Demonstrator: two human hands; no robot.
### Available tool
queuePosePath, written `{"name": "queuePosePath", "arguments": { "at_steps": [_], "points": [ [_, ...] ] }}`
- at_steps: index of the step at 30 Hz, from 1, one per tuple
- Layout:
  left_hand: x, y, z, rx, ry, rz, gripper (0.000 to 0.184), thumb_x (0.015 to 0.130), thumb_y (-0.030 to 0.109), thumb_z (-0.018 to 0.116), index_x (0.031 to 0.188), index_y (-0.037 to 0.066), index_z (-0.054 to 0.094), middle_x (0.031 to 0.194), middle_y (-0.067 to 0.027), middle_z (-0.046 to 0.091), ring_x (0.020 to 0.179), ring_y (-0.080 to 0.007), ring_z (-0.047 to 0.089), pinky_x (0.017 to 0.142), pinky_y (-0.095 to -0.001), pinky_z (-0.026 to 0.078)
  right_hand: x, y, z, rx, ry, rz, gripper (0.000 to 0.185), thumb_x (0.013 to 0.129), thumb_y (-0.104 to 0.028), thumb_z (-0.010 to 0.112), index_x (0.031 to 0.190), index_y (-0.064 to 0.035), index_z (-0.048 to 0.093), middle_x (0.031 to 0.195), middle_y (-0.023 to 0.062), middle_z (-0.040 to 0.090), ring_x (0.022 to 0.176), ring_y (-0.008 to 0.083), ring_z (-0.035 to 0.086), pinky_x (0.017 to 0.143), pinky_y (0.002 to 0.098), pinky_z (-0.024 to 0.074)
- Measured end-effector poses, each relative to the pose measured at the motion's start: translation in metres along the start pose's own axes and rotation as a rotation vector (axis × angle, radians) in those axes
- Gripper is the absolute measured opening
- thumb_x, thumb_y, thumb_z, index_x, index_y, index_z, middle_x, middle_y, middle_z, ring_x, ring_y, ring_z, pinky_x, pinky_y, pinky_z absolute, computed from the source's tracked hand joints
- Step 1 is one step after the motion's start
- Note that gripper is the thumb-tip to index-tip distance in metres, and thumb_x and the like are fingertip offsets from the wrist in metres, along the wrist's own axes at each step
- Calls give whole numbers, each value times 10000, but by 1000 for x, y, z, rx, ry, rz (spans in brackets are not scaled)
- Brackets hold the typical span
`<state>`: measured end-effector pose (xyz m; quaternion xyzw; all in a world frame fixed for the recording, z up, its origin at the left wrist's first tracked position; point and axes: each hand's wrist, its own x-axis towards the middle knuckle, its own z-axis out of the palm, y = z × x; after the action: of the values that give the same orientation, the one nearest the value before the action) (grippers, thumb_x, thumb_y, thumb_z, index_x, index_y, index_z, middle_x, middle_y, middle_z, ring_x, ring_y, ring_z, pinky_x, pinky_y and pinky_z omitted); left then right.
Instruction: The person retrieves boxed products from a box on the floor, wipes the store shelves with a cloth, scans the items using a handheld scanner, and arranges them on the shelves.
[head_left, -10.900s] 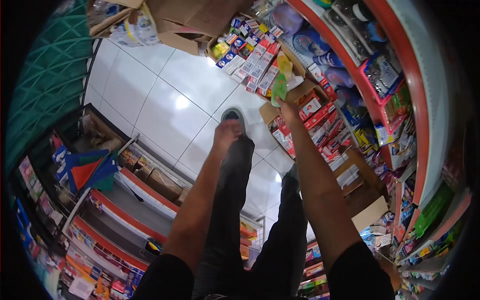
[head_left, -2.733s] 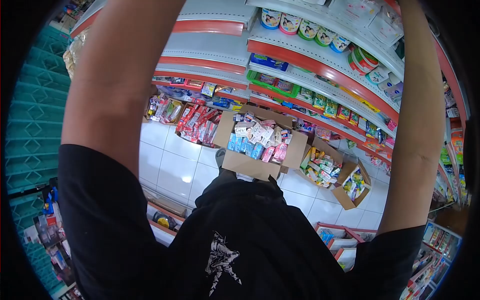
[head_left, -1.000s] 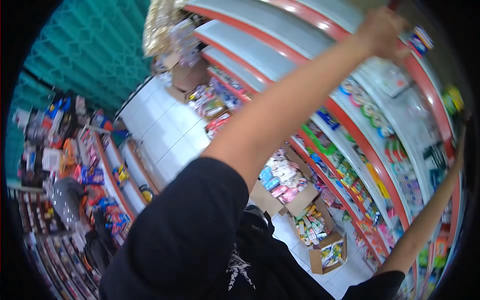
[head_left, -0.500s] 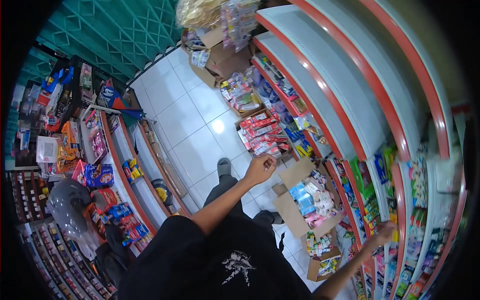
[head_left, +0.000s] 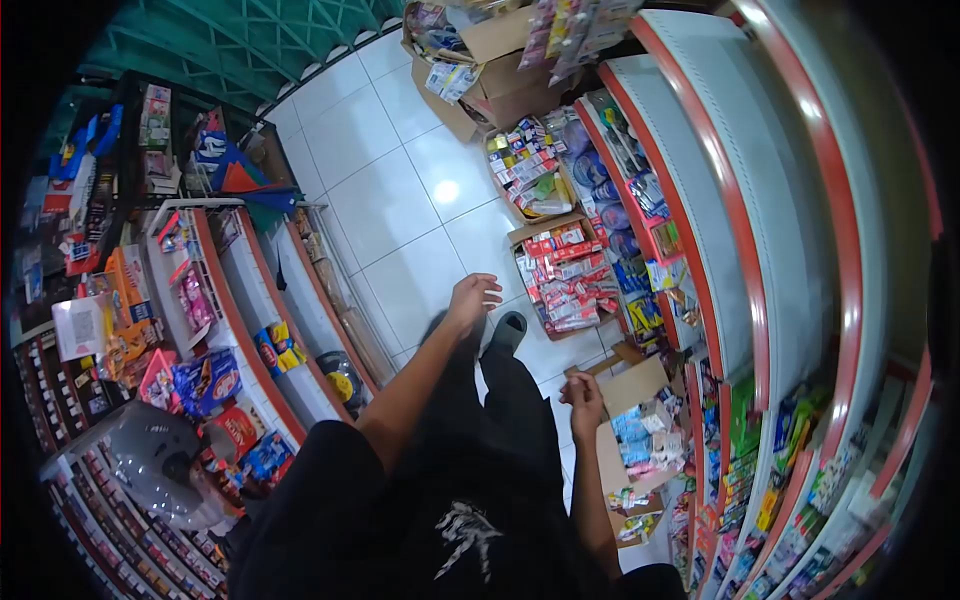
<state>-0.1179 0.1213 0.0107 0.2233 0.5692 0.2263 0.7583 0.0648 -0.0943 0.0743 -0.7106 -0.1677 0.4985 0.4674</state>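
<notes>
Left hand point(head_left: 474, 304) and right hand point(head_left: 586, 408) are apart, loosely open, empty; the four o'clock carton point(head_left: 640, 383) looks heavy, best gripped underneath.

Cartons point(head_left: 634, 384) stand on the floor point(head_left: 395, 205) between left shelves point(head_left: 249, 268) and right shelves point(head_left: 722, 190).

No text can be read with certainty. Lettering is seen on the blue pack point(head_left: 207, 382) and the red pack point(head_left: 236, 430), but is too blurred.
</notes>
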Motion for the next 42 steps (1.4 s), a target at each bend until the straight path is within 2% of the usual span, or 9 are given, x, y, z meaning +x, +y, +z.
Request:
{"name": "queuePosePath", "arguments": {
  "at_steps": [8, 12, 15, 17, 20, 25, 33, 38, 42],
  "points": [
    [146, -55, -50, -440, -11, -9, 191, 892, 152, 490, 1031, 23, 513, 911, -82, 589, 765, -153, 591, 702, -266, 469, 292, 85, 139, -530, -277, -123, 151, 811, -107, 623, 879, -18, 522, 804, 59, 562, 735, 149, 547, 708, 286, 452],
    [191, -74, -76, -449, -34, -112, 208, 899, 160, 491, 1073, 46, 500, 944, -71, 580, 804, -137, 574, 729, -259, 450, 484, 105, 249, -850, -246, -400, 372, 731, -154, 656, 1032, 6, 507, 878, 184, 573, 868, 395, 544, 757, 450, 441],
    [206, -54, -93, -545, -76, -169, 217, 901, 128, 481, 1104, 50, 489, 992, -78, 571, 848, -133, 569, 762, -264, 452, 598, 130, 321, -1198, 2, -850, 513, 703, -241, 686, 1123, -33, 478, 1059, 217, 508, 1039, 387, 482, 874, 461, 410],
    [214, -42, -105, -542, -111, -152, 234, 893, 106, 490, 1121, 52, 477, 1006, -75, 560, 874, -136, 559, 781, -256, 434, 640, 131, 366, -1465, 89, -406, 494, 708, -256, 684, 1123, -76, 486, 1056, 215, 508, 1018, 383, 505, 891, 450, 417],
    [218, -32, -114, -612, -92, -174, 231, 890, 87, 475, 1118, 51, 479, 1007, -81, 560, 877, -140, 559, 780, -267, 435, 659, 147, 368, -1482, 125, -384, 489, 696, -233, 698, 1119, -102, 490, 1050, 202, 516, 983, 371, 534, 863, 438, 432],
    [222, -18, -110, -628, -20, 10, 223, 874, 51, 487, 1097, 33, 485, 991, -89, 574, 867, -158, 577, 772, -285, 450, 598, 98, 347, -945, -34, -740, 405, 679, -134, 714, 1033, -68, 528, 1004, 183, 561, 916, 327, 566, 794, 404, 453],
    [154, 79, -87, -321, 24, 242, 305, 896, 252, 517, 1139, 72, 482, 1153, -74, 506, 1013, -188, 525, 796, -354, 475, 363, -64, 286, 154, -175, -3, 246, 820, -77, 602, 1053, -33, 537, 894, 0, 572, 787, 76, 533, 667, 209, 444],
    [38, 100, -36, -368, -495, 178, 611, 906, 427, 459, 1410, 207, 195, 1328, -100, 393, 1105, -271, 499, 811, -454, 495, 235, -50, 201, 43, -453, -120, 416, 823, -176, 630, 1211, -68, 528, 1026, 15, 605, 817, 66, 531, 685, 221, 435],
    [-50, 53, 7, -188, -582, 106, 606, 928, 297, 453, 1420, 251, 104, 1337, -132, 377, 1126, -317, 488, 798, -482, 512, 111, -85, 122, -182, -416, -369, 467, 826, -238, 642, 1251, -109, 496, 983, 55, 594, 776, 123, 543, 668, 285, 478]
  ]
}}
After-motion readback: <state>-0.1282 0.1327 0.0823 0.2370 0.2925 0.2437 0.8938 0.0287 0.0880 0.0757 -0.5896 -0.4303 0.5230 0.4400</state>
